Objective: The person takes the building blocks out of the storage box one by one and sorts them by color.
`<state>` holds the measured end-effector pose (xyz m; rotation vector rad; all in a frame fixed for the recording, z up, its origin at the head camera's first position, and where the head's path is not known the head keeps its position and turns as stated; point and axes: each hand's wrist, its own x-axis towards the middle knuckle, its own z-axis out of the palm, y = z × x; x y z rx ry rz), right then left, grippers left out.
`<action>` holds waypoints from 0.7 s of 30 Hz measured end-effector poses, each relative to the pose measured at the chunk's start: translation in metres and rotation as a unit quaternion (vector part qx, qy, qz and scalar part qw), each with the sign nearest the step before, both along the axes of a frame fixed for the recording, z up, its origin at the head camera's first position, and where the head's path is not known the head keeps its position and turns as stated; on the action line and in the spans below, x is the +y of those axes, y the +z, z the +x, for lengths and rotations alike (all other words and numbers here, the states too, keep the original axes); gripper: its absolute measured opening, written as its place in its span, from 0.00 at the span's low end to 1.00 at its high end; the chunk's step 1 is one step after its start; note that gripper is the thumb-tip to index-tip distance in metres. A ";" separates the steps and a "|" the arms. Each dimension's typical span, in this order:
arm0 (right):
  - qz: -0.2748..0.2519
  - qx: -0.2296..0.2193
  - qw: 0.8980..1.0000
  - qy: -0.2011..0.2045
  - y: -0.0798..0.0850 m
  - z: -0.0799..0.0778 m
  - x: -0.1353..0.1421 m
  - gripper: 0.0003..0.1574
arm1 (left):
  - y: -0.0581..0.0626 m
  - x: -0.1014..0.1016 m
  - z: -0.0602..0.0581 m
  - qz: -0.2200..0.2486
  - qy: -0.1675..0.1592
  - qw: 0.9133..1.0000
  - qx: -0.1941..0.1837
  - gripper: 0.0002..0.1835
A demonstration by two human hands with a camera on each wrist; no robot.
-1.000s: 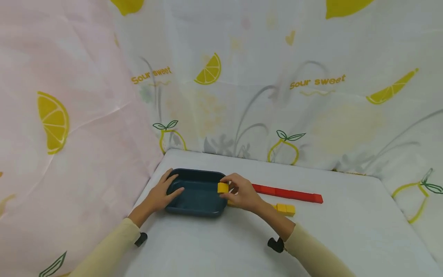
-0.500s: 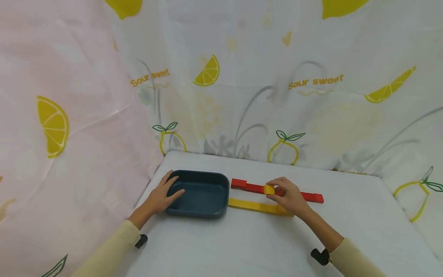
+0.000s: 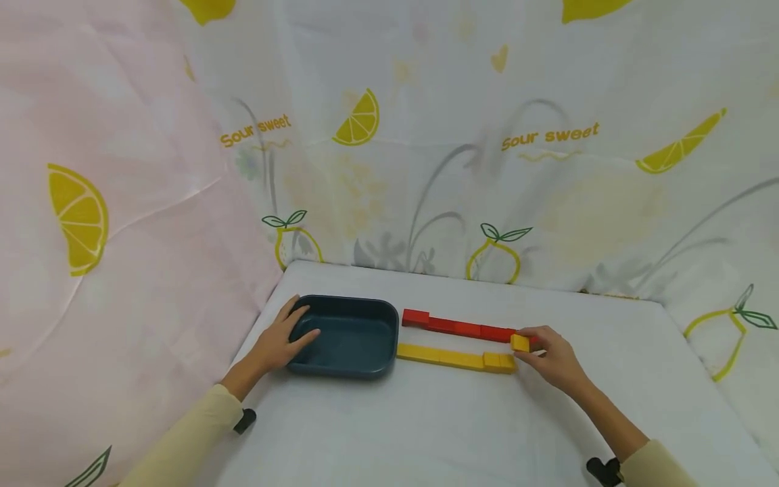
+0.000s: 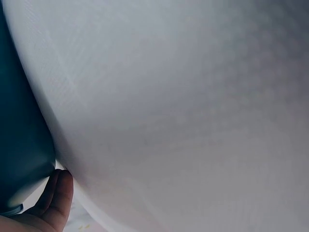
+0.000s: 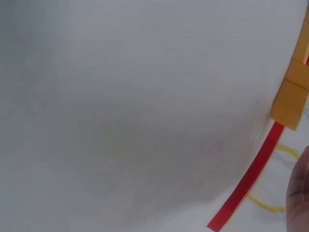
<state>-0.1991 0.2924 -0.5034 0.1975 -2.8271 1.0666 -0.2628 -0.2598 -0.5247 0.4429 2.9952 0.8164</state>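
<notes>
My left hand (image 3: 275,345) grips the left side of a dark blue rectangular dish (image 3: 348,338), thumb over the rim inside it. In the left wrist view, fingertips (image 4: 63,186) show low against the dish's outer wall (image 4: 24,125). My right hand (image 3: 558,362) pinches a small yellow block (image 3: 520,343) between thumb and fingers. It is just past the right end of a row of yellow blocks (image 3: 453,359), overlapping the red row (image 3: 459,329) in the head view. In the right wrist view, only part of the hand (image 5: 298,195) shows, with the held block out of sight.
Both rows run rightward from beside the dish over a white-covered table (image 3: 426,426), the red one farther back. A raised red block (image 3: 416,317) marks its left end. Lemon-print cloth (image 3: 426,169) hangs behind, pinkish cloth (image 3: 140,284) at the left.
My right hand has carried the yellow block from the dish's right rim rightward, past the yellow row's end. The left hand stays on the dish. The view has shifted slightly.
</notes>
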 end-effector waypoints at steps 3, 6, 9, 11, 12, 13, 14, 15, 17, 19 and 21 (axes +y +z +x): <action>0.005 -0.015 1.000 -0.007 -0.006 0.002 0.007 0.24 | 0.001 -0.001 -0.002 0.008 -0.001 1.000 0.001 0.43; 0.004 -0.031 1.000 -0.005 -0.013 0.002 0.012 0.22 | 0.002 -0.002 -0.004 0.011 -0.002 1.000 0.003 0.43; 0.011 -0.049 0.999 0.004 -0.019 0.000 0.015 0.21 | 0.003 -0.002 -0.006 0.009 -0.004 1.000 0.005 0.43; 0.020 -0.063 0.998 0.005 -0.024 -0.001 0.016 0.21 | 0.002 -0.002 -0.006 0.010 -0.004 1.000 0.004 0.43; 0.027 -0.070 0.997 0.007 -0.027 -0.001 0.017 0.21 | 0.002 -0.002 -0.007 0.010 -0.005 1.000 0.004 0.43; 0.033 -0.075 0.997 0.009 -0.029 -0.001 0.017 0.22 | 0.001 -0.002 -0.007 0.009 -0.007 1.000 0.004 0.43; 0.036 -0.079 0.996 0.011 -0.030 -0.001 0.016 0.22 | 0.000 -0.002 -0.007 0.010 -0.005 1.000 0.003 0.43; 0.041 -0.081 0.996 0.012 -0.032 -0.002 0.016 0.23 | -0.001 -0.002 -0.006 0.009 -0.006 1.000 0.003 0.43; 0.048 -0.080 0.996 0.016 -0.034 -0.002 0.015 0.23 | -0.002 -0.002 -0.006 0.008 -0.004 1.000 0.001 0.43; 0.050 -0.077 0.996 0.017 -0.035 -0.002 0.014 0.23 | -0.002 -0.002 -0.005 0.007 -0.004 1.000 -0.002 0.43; 0.053 -0.077 0.995 0.017 -0.035 -0.001 0.012 0.23 | -0.002 -0.002 -0.004 0.007 -0.005 1.000 -0.005 0.43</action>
